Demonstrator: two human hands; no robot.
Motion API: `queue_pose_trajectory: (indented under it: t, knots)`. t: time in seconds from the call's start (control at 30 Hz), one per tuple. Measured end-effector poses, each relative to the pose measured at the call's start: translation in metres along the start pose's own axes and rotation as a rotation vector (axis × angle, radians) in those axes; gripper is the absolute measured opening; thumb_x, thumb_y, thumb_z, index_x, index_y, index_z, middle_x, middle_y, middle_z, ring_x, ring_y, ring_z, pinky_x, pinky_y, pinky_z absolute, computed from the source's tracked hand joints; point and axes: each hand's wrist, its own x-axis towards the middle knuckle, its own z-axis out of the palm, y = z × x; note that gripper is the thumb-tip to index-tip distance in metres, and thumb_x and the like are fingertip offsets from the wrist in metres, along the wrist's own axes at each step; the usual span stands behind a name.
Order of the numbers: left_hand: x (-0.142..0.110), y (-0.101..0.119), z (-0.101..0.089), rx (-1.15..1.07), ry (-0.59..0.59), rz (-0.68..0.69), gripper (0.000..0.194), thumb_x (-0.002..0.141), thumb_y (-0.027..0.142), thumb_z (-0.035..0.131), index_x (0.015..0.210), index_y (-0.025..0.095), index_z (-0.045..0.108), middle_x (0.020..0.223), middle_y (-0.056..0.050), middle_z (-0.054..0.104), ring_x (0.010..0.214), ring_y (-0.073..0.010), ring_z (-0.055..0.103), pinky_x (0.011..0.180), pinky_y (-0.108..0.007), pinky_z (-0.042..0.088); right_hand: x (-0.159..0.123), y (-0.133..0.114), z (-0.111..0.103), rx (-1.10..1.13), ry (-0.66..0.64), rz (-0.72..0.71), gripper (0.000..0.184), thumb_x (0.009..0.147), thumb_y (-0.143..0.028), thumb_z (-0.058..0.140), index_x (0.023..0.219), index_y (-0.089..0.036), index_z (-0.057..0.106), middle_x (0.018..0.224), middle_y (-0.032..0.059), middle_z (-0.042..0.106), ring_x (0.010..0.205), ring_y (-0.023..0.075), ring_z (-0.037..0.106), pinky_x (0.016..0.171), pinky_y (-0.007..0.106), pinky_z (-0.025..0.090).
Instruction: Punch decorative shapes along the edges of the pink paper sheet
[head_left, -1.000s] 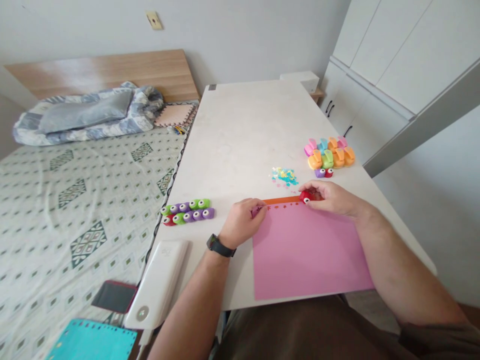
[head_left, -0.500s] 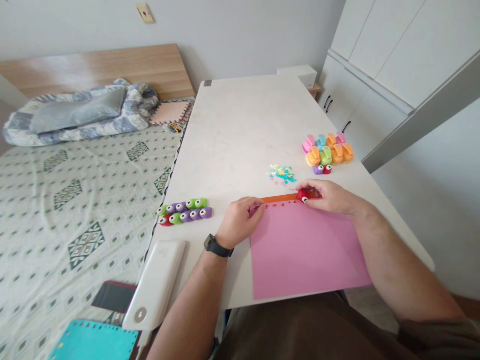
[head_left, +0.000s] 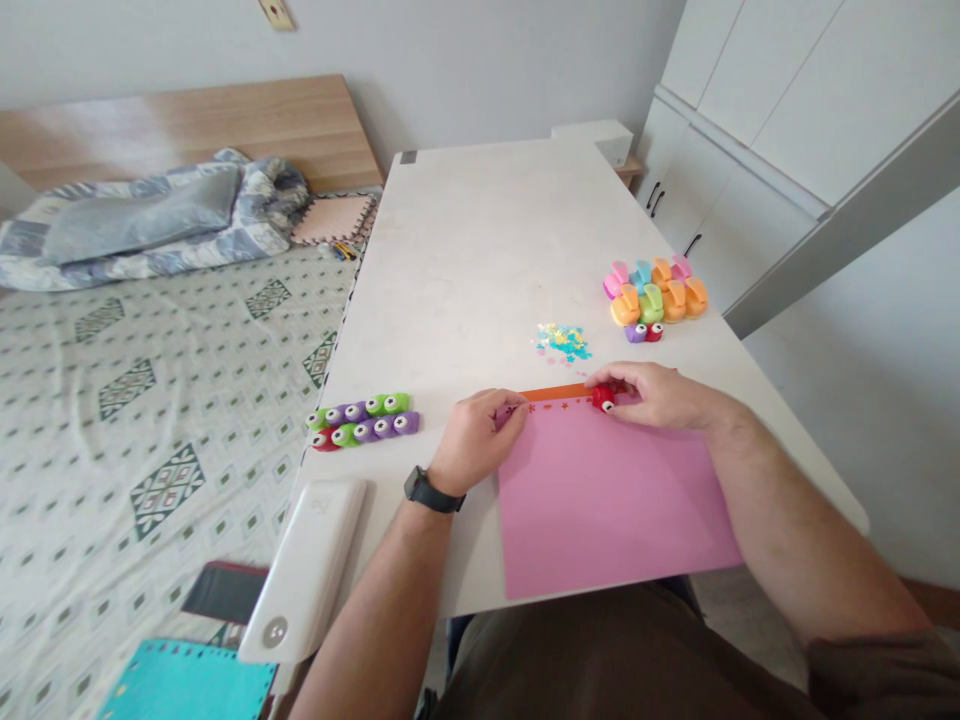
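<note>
A pink sheet of paper (head_left: pixel 607 500) lies at the table's near edge, with an orange strip of paper (head_left: pixel 555 393) showing beyond its far edge. A row of small punched shapes runs along that far edge. My right hand (head_left: pixel 652 395) is closed around a red craft punch (head_left: pixel 603 398) set on the paper's far edge. My left hand (head_left: pixel 487 430), a dark watch on its wrist, pinches the far left corner of the paper. Just beyond the strip lies a scatter of paper confetti (head_left: pixel 566 343) in blue, yellow and pink.
Several green, purple and red punches (head_left: pixel 364 420) stand in two rows at left. Larger coloured punches (head_left: pixel 656 292) are grouped at right. A white device (head_left: pixel 304 570) sits at the near left corner. Left of the table (head_left: pixel 465 240) is a bed (head_left: pixel 180 370) with a turquoise sheet (head_left: pixel 191 680).
The view has shifted slightly. Both hands keep their places on the paper, and the red punch stays in my right hand at nearly the same spot.
</note>
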Motion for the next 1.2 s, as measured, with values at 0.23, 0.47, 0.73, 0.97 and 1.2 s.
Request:
queue_pose_trajectory:
  t: [0.23,0.47,0.73,0.97,1.2]
  knots:
    - [-0.0009,0.0020,-0.0006,0.015,0.011,-0.008,0.016,0.096,0.027,0.062,0.094,0.020,0.076,0.089,-0.003,0.076,0.082,-0.0165,0.068,0.077,-0.029,0.049,-0.0004,-0.0030,0.0015,-0.050,-0.022,-0.047,0.044,0.081,-0.027,0.071,0.124,-0.025,0.071,0.124,0.0067,0.073,0.110,0.0262,0.069,0.097,0.039,0.056]
    - [-0.0013,0.0025,0.0003,0.028,0.009,0.005,0.016,0.096,0.028,0.062,0.094,0.021,0.076,0.088,-0.002,0.076,0.081,-0.0162,0.068,0.077,-0.028,0.050,0.0005,0.0009,0.0018,-0.137,-0.004,-0.012,0.040,0.083,-0.032,0.071,0.122,-0.024,0.070,0.122,0.0072,0.073,0.105,0.0254,0.070,0.094,0.038,0.055]
    - [-0.0015,0.0018,0.0004,0.044,0.017,0.010,0.018,0.096,0.030,0.061,0.095,0.021,0.077,0.090,-0.003,0.077,0.082,-0.0173,0.069,0.079,-0.028,0.053,-0.0001,-0.0051,0.0011,-0.177,-0.007,-0.016,0.034,0.080,-0.025,0.071,0.113,-0.026,0.073,0.112,0.0040,0.076,0.098,0.0255,0.070,0.088,0.037,0.054]
    - [-0.0020,0.0040,-0.0006,0.043,0.030,0.017,0.017,0.096,0.030,0.062,0.095,0.021,0.076,0.090,-0.003,0.076,0.082,-0.0170,0.068,0.079,-0.028,0.052,0.0001,-0.0059,0.0019,-0.203,0.014,-0.011,0.031,0.077,-0.025,0.072,0.108,-0.027,0.075,0.106,0.0022,0.077,0.092,0.0242,0.070,0.082,0.036,0.053]
    - [-0.0022,0.0062,-0.0012,0.040,0.038,0.012,0.017,0.096,0.031,0.062,0.096,0.021,0.076,0.088,-0.003,0.075,0.081,-0.0166,0.067,0.076,-0.028,0.051,-0.0006,-0.0038,0.0022,-0.166,0.017,-0.018,0.033,0.078,-0.025,0.072,0.111,-0.028,0.074,0.107,0.0022,0.077,0.094,0.0249,0.071,0.089,0.038,0.053]
